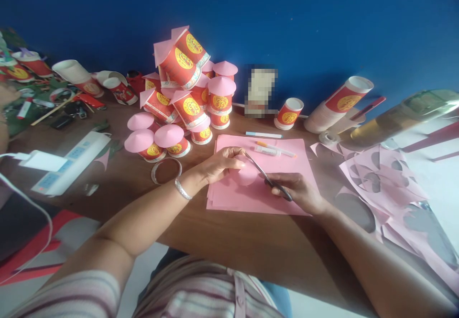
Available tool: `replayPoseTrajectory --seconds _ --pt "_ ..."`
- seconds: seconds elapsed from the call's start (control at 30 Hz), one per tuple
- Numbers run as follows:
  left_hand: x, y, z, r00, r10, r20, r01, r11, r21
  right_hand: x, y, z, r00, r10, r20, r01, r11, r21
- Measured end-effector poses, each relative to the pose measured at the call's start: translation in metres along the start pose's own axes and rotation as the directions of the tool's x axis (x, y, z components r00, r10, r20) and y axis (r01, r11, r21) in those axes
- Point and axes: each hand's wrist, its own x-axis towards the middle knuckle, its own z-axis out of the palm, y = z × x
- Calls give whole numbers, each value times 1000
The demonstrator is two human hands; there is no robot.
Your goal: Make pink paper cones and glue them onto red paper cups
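My left hand (pixel 226 164) pinches a small piece of pink paper (pixel 246 174) with a rounded edge. In my right hand (pixel 299 189) is a pair of scissors (pixel 263 174), its dark handles in my fingers and its blades pointing up and left across the pink paper. Whether the blades are parted is too small to tell. Beneath both hands lies a stack of pink paper sheets (pixel 229 201). A glue stick or marker (pixel 267 151) and an orange-tipped pen (pixel 283 152) rest on the sheets. Behind them lies a blue-and-white pen (pixel 264 135).
Red paper cups with pink cone tops (pixel 186 107) are piled at the back left. A single cup (pixel 289 113), a leaning cup stack (pixel 337 103) and a bottle (pixel 401 117) stand right. Pink offcuts (pixel 390 174) cover the right side; a power strip (pixel 73 162) and a silver ring (pixel 154 172) lie left.
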Motion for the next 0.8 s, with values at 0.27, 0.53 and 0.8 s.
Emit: replayPoseTrajectory --seconds 0.27,0.53,0.8 --pt "0 0 1 1000 -3 12 3 1000 -29 0 -5 1 1000 -1 19 0 1000 26" --pt "0 -2 -3 1000 5 6 -5 1000 -13 -1 -7 3 999 22 48 -27 992 126" --pt "-1 1 -1 1000 3 16 -3 1000 31 -1 0 0 1000 28 15 -28 999 36"
